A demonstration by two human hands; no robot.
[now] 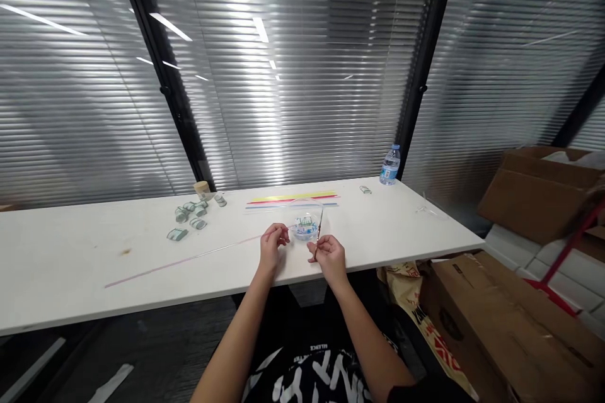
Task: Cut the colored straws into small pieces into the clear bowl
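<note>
My left hand (274,240) is closed on one end of a long, thin, pale pink strip (189,258), which trails away to the left across the white table (378,239). In my right hand (329,254) is a pair of scissors (318,234), with its blades pointing up and away from me. Just beyond both hands sits a clear round container (302,234) with small blue and coloured bits in it. The strip's tip reaches the container's left side. Whether the scissor blades are apart is too small to tell.
Yellow, pink and blue strips (293,199) lie behind the container. Several rolled greenish pieces (182,214) and a lidded jar (202,190) are at the left. A water bottle (390,165) stands at the back right. Cardboard boxes (510,315) are beside the table's right end.
</note>
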